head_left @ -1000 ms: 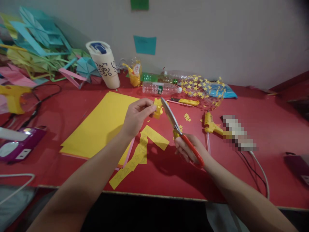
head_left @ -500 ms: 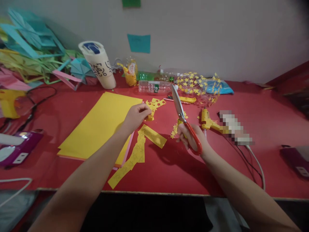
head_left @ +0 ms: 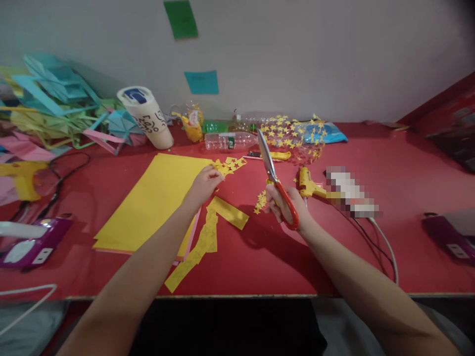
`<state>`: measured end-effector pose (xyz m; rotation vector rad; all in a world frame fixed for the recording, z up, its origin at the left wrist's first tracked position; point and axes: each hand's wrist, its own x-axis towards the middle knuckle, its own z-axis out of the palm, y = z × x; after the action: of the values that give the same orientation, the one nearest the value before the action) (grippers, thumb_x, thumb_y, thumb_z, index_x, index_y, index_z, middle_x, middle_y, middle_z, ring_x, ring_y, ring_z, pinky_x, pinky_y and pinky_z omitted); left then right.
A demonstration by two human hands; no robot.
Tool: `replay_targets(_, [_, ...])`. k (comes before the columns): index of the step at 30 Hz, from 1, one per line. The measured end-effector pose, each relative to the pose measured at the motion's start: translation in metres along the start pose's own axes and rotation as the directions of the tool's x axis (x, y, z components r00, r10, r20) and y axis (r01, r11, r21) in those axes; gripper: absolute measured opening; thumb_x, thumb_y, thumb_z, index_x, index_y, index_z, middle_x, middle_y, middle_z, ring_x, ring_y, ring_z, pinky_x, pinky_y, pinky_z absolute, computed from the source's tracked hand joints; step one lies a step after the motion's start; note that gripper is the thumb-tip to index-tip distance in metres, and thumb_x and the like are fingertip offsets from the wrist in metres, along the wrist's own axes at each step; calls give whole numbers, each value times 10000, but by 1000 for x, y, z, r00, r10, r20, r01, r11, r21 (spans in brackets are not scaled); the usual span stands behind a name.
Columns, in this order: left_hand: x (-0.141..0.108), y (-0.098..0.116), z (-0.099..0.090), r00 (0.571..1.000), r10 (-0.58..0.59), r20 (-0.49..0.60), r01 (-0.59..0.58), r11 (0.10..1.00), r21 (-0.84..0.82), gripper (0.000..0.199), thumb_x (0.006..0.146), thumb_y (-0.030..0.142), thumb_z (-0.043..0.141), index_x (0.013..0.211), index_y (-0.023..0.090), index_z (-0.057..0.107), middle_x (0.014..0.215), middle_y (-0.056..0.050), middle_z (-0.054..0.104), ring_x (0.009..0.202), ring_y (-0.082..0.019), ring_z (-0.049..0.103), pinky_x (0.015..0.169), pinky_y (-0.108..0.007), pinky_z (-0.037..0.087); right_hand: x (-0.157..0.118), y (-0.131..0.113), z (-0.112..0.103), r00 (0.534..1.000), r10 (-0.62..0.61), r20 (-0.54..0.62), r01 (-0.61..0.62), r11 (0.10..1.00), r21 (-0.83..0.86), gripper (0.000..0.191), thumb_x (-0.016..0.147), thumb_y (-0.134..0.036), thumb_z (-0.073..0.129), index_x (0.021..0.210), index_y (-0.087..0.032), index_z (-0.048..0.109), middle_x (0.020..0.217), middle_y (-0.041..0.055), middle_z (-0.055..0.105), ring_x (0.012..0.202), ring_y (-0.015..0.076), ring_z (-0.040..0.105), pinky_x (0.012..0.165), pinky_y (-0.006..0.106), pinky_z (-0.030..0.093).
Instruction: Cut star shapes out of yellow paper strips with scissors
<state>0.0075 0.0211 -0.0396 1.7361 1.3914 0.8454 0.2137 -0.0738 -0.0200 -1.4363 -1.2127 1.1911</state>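
Observation:
My right hand (head_left: 287, 202) grips red-handled scissors (head_left: 285, 205), their blades pointing up and away. A bit of yellow paper shows by that hand's fingers, beside a cluster of small yellow paper stars (head_left: 261, 200) on the table. My left hand (head_left: 206, 184) has its fingertips pinched together at the near side of yellow paper scraps with star-shaped holes (head_left: 230, 166). Whatever is between those fingertips is too small to make out. Yellow strips with drawn stars (head_left: 206, 237) and a plain-looking yellow strip (head_left: 232, 213) lie between the hands, nearer me.
Yellow sheets (head_left: 148, 198) are stacked at left. Behind lie a yellow cutter (head_left: 280, 155), plastic bottles (head_left: 228, 142) and a star-covered bottle (head_left: 285, 131). A white tumbler (head_left: 148, 121) stands near folded paper shapes (head_left: 55, 94). A yellow glue gun (head_left: 309, 185) lies right.
The view has shifted slightly. The yellow scrap that showed at my left fingertips is no longer visible there. My right hand keeps the scissors in much the same pose.

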Motion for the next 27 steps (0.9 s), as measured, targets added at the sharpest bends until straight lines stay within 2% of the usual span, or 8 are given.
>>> replay_targets(6, [3,4,3,981,-20,192,0,995,105,113,699,293,566,647,200,604,1340,-76,543,1351,-280,381,1116,-466,265,2,3,-1,999,-36,4,36,998,41,510,717,-675,588,555,-229,401,306,-116,347,240,61,361,484,253,514])
replay_targets(9, [9,4,0,981,-16,195,-23,981,192,119,695,295,558,650,195,605,1429,-79,455,1369,-298,350,1082,-464,318,3,4,-1,999,-37,9,37,997,62,528,697,-685,603,544,-230,385,306,-117,345,238,57,360,466,244,512])
replay_targets(11, [14,6,-4,984,-3,176,-39,971,234,147,708,311,535,654,189,597,1331,-108,521,1275,-294,443,999,-434,399,4,4,-1,1000,-29,1,29,997,68,534,682,-698,607,550,-227,393,307,-115,344,244,62,378,421,230,486])
replay_targets(14, [15,14,-7,981,86,173,-143,926,350,180,732,326,502,661,181,581,955,-89,612,967,-234,560,880,-385,439,4,2,-2,1000,-14,-18,16,997,70,524,677,-697,615,571,-218,431,313,-110,354,251,71,401,365,215,435])
replay_targets(17, [10,29,4,886,132,445,-305,888,345,232,795,358,461,761,182,609,877,-54,590,814,-179,551,801,-336,431,4,0,-3,999,-32,-29,34,997,72,496,704,-651,629,574,-209,447,328,-111,362,244,57,377,384,218,448])
replay_targets(22, [4,42,42,708,148,690,-526,763,376,232,821,337,455,726,184,601,841,-49,546,732,-160,510,694,-299,391,5,0,-4,997,-78,-17,79,995,65,488,728,-638,614,562,-217,430,321,-111,350,247,63,376,388,223,449])
replay_targets(25, [9,42,54,721,117,683,-540,712,448,205,796,321,501,670,178,576,824,-54,553,705,-160,493,659,-304,371,5,0,-4,997,-75,-18,76,995,58,491,727,-648,607,561,-217,439,311,-107,356,243,64,374,373,221,428])
replay_targets(27, [12,41,52,752,122,648,-507,735,451,170,781,308,522,679,181,573,818,-51,555,716,-161,495,668,-308,372,5,-1,-3,997,-70,-15,71,996,60,494,720,-654,609,560,-218,440,309,-108,355,239,64,368,368,223,423])
